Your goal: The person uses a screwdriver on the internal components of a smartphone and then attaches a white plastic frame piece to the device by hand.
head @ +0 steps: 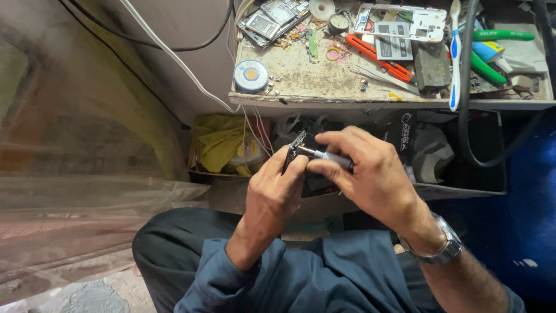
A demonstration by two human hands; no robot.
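Observation:
My left hand (277,188) grips a small dark phone part (296,148), held edge-on and upright in front of me. My right hand (366,171) holds a thin silver screwdriver (330,156) whose tip touches that part near its top. A metal wristwatch (437,246) sits on my right wrist. Both hands hover over my lap, below the front edge of the worn workbench (324,78).
On the workbench lie opened phones (272,20), a white phone frame (425,20), orange-handled pliers (379,57), green-handled tools (492,52), a toothbrush (454,58), a round solder tin (251,75). White cables (174,58) run down the left. Below the bench lie yellow cloth (219,139) and boxes.

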